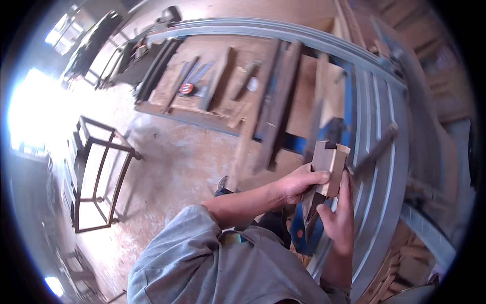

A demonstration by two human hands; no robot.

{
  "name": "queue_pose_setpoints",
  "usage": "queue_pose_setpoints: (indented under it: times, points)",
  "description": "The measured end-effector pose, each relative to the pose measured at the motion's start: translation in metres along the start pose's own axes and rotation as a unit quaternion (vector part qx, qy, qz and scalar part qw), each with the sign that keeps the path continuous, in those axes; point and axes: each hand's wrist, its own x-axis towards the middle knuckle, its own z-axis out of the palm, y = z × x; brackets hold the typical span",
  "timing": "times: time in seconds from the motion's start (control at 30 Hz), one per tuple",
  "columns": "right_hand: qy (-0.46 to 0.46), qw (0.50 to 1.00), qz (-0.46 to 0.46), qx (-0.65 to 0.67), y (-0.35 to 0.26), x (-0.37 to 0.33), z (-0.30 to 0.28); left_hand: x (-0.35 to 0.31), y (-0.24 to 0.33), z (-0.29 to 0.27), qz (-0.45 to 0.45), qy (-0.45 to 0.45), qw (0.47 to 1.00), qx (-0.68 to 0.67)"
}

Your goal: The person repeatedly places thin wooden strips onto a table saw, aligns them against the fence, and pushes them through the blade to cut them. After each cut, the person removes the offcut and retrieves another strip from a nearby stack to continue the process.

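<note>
- The left hand and right hand are grasping a pale-and-brown, squared wooden block beside the ridged, grey metal table.
- Uneven finger pressure would be risking a slip.

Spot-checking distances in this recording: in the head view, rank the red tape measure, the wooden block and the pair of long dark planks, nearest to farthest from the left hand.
1. Wooden block: touching the left hand.
2. Long dark planks: ahead, slightly left.
3. Red tape measure: farther left, beyond the planks.
</note>
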Motion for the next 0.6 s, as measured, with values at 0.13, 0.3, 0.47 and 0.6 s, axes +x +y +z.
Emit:
queue_pose_setpoints:
  times: [0.13, 0.3, 0.47, 0.6]
  points:
    - [-0.013, 0.985, -0.029, 0.171, -0.043, 0.057, 0.081, -0.074, 0.084, -0.069, 0.091, -0.043, 0.992, -0.073]
    - [-0.021, 0.976, 0.096, 0.193, -0.037, 0.070, 0.161, -0.199, 0.195, -0.173, 0.200, 0.028, 0.977, -0.064]
    - [-0.058, 0.950, 0.198, 0.233, -0.067, 0.077, 0.250, -0.321, 0.276, -0.256, 0.259, 0.177, 0.947, -0.062]
    - [-0.062, 0.946, 0.237, 0.213, -0.077, 0.081, 0.294, -0.367, 0.396, -0.290, 0.344, 0.159, 0.922, -0.079]
